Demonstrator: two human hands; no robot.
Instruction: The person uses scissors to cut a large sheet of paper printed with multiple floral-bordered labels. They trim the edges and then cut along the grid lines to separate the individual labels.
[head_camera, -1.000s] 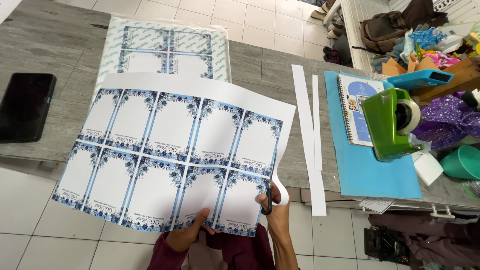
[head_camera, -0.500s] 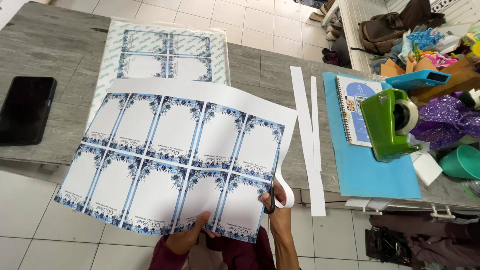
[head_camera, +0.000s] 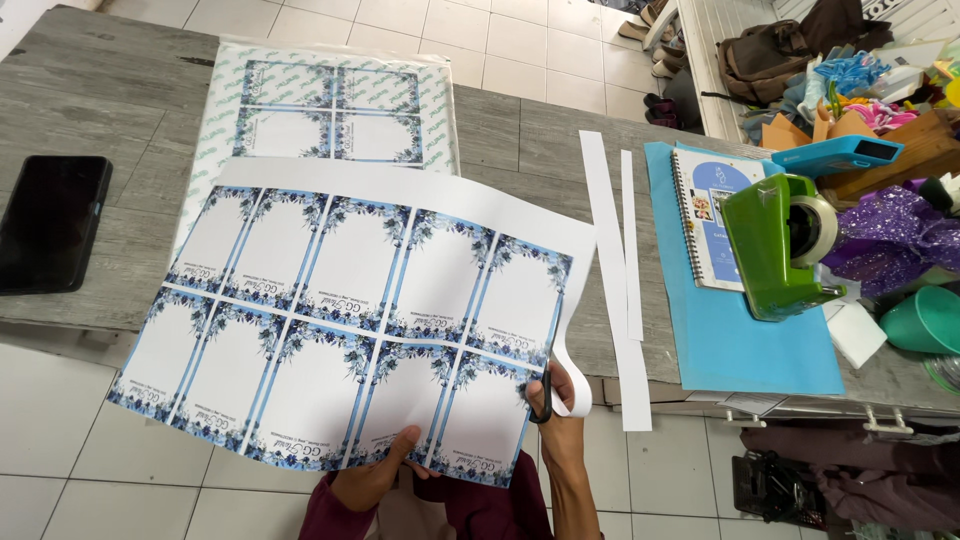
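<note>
A big grey wooden table (head_camera: 520, 130) is stretching across the top of the view, with white floor tiles showing under and behind it.

In front of the table, a big printed sheet (head_camera: 340, 320) is being held up in the air. It is showing two rows of white cards with blue flower frames. Its top edge is hanging over the near edge of the table.

Behind it, a second printed sheet (head_camera: 330, 110) with four framed cards is lying flat on the table. A blue paper sheet (head_camera: 760, 340) is lying on the right side of the table. A spiral notebook (head_camera: 705, 215) is sitting on top of it, and a green tape holder (head_camera: 785, 245) is standing just beside the notebook. A black phone (head_camera: 50, 220) is lying near the left edge. Two long white paper strips (head_camera: 610, 270) are lying between the big sheet and the blue paper.

The left hand (head_camera: 375, 475) is pinching the bottom edge of the big sheet, thumb on top and fingers under.

The right hand (head_camera: 560, 410) is holding dark scissors (head_camera: 547, 390), with its fingers closed around the handles. The blades are biting into the right side of the big sheet. A thin white strip (head_camera: 572, 375) is curling away from the sheet beside the scissors.
</note>
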